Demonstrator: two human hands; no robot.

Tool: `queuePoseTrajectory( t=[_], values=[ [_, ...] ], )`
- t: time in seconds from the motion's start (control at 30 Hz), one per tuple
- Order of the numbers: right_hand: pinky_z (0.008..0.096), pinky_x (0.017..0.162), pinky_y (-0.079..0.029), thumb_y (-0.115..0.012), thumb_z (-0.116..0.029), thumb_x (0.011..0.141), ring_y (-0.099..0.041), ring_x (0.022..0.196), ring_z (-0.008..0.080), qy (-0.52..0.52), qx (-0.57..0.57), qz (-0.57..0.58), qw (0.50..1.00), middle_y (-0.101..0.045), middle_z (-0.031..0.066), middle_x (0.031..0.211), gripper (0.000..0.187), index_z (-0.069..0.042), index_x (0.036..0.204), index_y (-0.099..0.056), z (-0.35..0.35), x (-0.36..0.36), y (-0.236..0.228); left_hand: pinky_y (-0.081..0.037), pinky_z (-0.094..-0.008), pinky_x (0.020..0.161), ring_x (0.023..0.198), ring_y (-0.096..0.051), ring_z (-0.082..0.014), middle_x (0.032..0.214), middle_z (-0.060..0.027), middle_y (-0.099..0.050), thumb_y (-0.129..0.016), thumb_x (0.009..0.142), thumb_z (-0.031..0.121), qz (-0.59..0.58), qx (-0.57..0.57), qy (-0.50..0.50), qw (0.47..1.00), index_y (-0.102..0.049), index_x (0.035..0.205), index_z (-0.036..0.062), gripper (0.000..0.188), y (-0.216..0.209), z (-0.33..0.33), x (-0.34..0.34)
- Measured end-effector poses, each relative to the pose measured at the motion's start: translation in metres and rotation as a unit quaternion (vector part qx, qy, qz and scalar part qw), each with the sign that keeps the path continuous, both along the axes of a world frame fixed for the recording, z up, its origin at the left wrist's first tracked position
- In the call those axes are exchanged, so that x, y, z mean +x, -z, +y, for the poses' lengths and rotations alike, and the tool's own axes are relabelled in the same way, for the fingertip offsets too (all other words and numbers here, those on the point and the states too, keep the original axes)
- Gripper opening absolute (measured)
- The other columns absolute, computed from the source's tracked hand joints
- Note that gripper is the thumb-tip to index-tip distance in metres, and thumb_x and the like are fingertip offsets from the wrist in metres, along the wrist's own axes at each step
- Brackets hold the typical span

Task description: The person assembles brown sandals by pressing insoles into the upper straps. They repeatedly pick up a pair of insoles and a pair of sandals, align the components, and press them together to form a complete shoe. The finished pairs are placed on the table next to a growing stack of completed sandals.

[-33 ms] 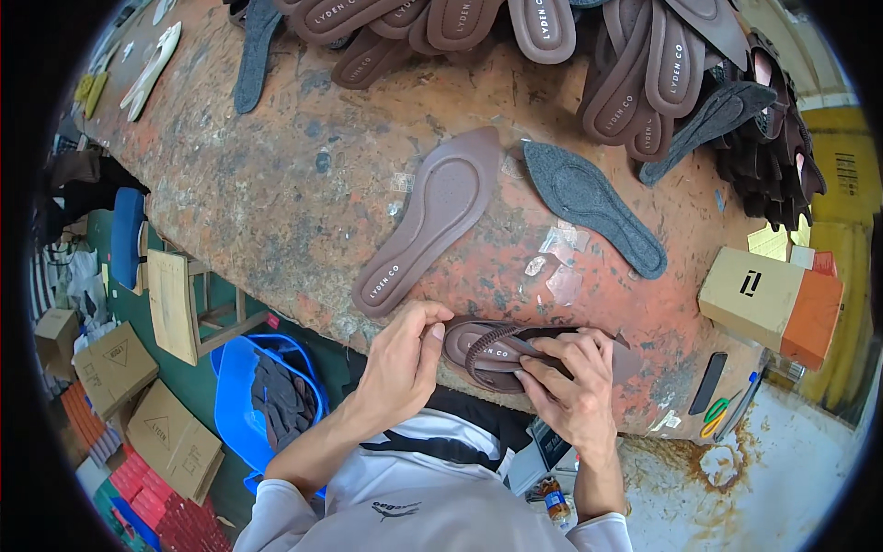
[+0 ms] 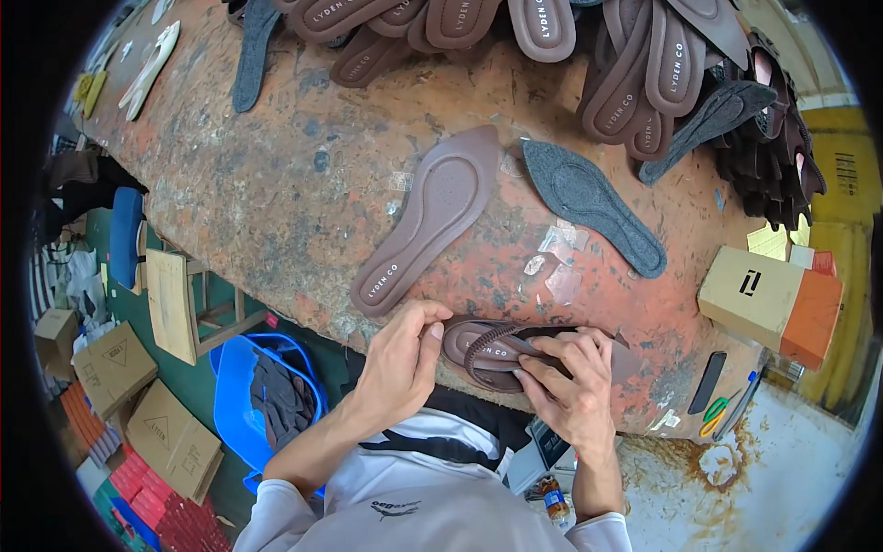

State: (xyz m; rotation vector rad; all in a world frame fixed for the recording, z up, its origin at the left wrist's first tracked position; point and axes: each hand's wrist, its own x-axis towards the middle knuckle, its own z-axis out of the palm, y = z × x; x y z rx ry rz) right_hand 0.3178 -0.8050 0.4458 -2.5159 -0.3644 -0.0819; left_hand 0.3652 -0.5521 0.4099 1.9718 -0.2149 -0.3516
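Note:
A brown shoe (image 2: pixel 497 352) with an elastic heel strap (image 2: pixel 485 345) lies sideways at the table's near edge, its heel to the left. My right hand (image 2: pixel 575 379) is closed around its front part, fingers reaching into the opening and thumb near the insole. At the heel end my left hand (image 2: pixel 402 357) is curled, with thumb and forefinger against the rim; its other fingers are hidden. Beyond the hands lie a loose brown insole (image 2: pixel 426 221), pointed end away from me, and a grey felt insole (image 2: pixel 596 207) to its right.
Brown insoles (image 2: pixel 464 23) are heaped at the far edge, beside stacked dark uppers (image 2: pixel 768 170). On the right are a cardboard box (image 2: pixel 759 294), a black phone-like slab (image 2: pixel 706 382) and green-orange scissors (image 2: pixel 717 416). A blue bin (image 2: pixel 235 386) and wooden stool (image 2: pixel 175 304) stand left below the table.

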Motion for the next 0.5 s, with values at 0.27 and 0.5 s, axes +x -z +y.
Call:
queuePoseTrajectory(
  t=[0.27,0.5],
  values=[
    [0.0496,0.099,-0.049,-0.091,-0.008,0.075,-0.067,0.102,0.0253,0.004,-0.001,-0.002,1.0,-0.075,0.0039,0.115,0.026,-0.007,0.099,-0.082,0.003,-0.003,0.003,-0.054,-0.0313,0.065,0.07,-0.065,-0.0157,0.093,-0.0097,-0.065,-0.058,0.112,0.005,-0.003,0.008,0.012,1.0,-0.062,0.129,-0.0019,0.019,-0.002,0.0,0.003],
    [0.0506,0.102,-0.048,-0.09,-0.008,0.076,-0.067,0.106,0.0258,-0.001,-0.042,0.007,0.999,-0.074,0.0049,0.117,0.026,-0.005,0.101,-0.081,0.008,-0.003,0.006,-0.055,-0.0323,0.067,0.073,-0.06,-0.015,0.087,-0.0067,-0.056,-0.08,0.092,-0.002,0.028,0.02,0.018,0.999,-0.06,0.134,-0.0011,0.047,-0.011,-0.008,0.008]
  ],
)
